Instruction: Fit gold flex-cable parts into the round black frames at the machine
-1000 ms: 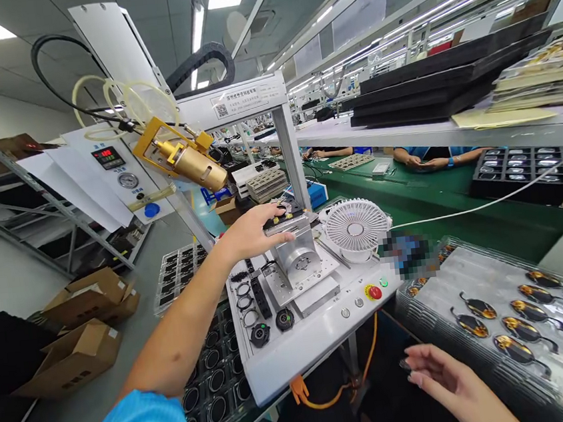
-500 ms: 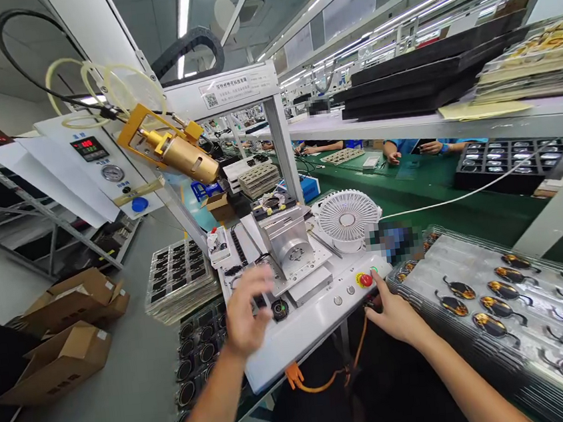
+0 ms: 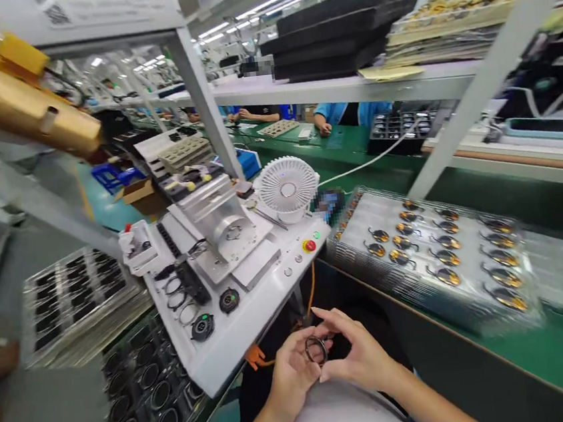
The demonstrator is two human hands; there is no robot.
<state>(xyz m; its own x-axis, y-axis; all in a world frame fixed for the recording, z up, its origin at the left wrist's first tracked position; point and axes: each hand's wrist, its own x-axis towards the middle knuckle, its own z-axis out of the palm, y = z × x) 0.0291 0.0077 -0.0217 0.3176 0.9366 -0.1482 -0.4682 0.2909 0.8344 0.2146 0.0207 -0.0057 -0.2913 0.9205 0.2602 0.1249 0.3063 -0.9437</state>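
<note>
My left hand (image 3: 292,371) is closed on a thin dark metal ring (image 3: 316,349), apparently a watch case frame, held upright above my lap. My right hand (image 3: 359,354) curves beside it with thumb and index finger wide apart; its thumb tip lies close to the ring's lower edge. On the white machine base (image 3: 244,336) sit two round watch parts: one dark disc (image 3: 229,300) with a green spot and another black disc (image 3: 202,327) with a green centre. Several loose rings (image 3: 175,293) lie behind them.
A metal fixture block (image 3: 227,227) stands on the base, near a white fan (image 3: 288,187) and a red stop button (image 3: 309,245). Right is a stacked tray (image 3: 431,249) of watch parts with amber coils. Dark trays (image 3: 150,393) lie left. A gold cylinder (image 3: 23,104) hangs above.
My view has swung right and downward. My right hand has left the green button and my left hand the machine; both are now together over my lap with the ring.
</note>
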